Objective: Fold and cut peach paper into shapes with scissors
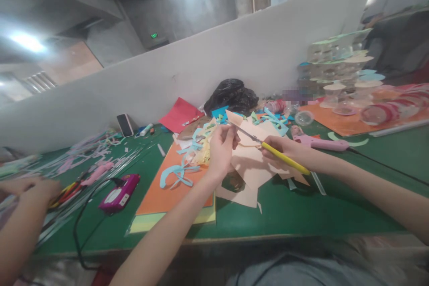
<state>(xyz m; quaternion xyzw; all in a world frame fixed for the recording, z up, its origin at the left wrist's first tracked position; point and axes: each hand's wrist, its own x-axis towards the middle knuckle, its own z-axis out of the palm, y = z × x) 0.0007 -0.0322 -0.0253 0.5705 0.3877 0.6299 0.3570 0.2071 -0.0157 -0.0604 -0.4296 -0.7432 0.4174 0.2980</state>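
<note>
Your left hand (221, 149) has its grip pinched on peach paper (234, 118); your right hand (280, 146) has its grip wrapped around yellow-handled scissors (284, 158), at three o'clock from the left, blades toward ten. The pink glue gun (323, 144) lies at your right hand's three o'clock.

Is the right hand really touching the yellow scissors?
Touching. The head view shows the right hand closed around the yellow scissors, its skin against the handle on both sides, no gap between.
</note>
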